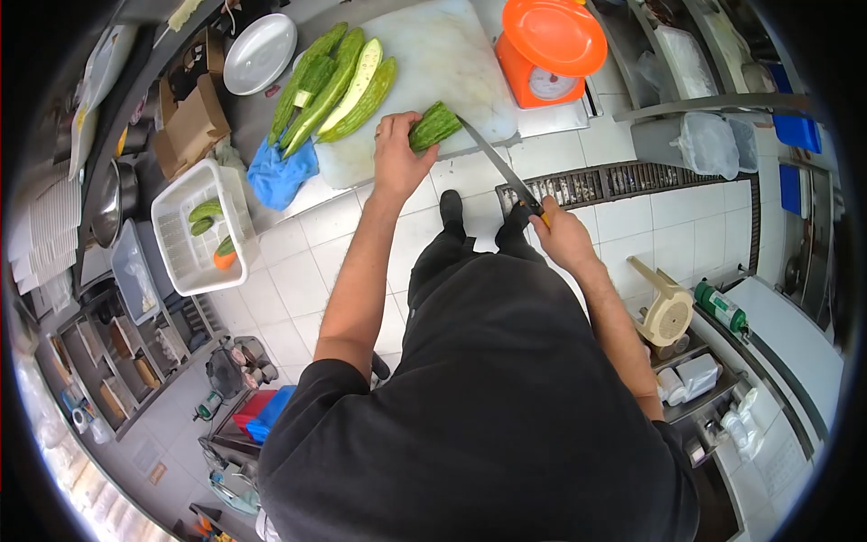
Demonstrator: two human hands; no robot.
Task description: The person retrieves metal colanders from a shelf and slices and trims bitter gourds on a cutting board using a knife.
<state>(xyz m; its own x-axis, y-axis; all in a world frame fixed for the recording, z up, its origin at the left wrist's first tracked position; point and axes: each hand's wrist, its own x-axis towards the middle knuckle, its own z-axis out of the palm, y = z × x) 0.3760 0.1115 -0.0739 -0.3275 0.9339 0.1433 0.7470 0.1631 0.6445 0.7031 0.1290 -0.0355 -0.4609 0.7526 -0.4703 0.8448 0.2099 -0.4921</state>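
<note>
My left hand [402, 154] is closed round a short piece of green, rough-skinned cucumber [434, 126] at the near part of a pale cutting board [442, 54]. In my right hand [564, 237] is the yellow and black handle of a long knife [502, 168]. The blade slants up to the left, and its tip is beside the right end of the cucumber piece; whether they touch I cannot tell. Several long green cucumbers [336, 86] lie at the board's left edge, one of them showing pale cut flesh.
An orange kitchen scale [542, 77] stands right of the board. To the left are a white oval plate [260, 54], a blue cloth [282, 173] and a cardboard box [191, 125]. A white plastic basket [167, 237] holds vegetables. A floor drain grate [632, 181] runs across the tiles.
</note>
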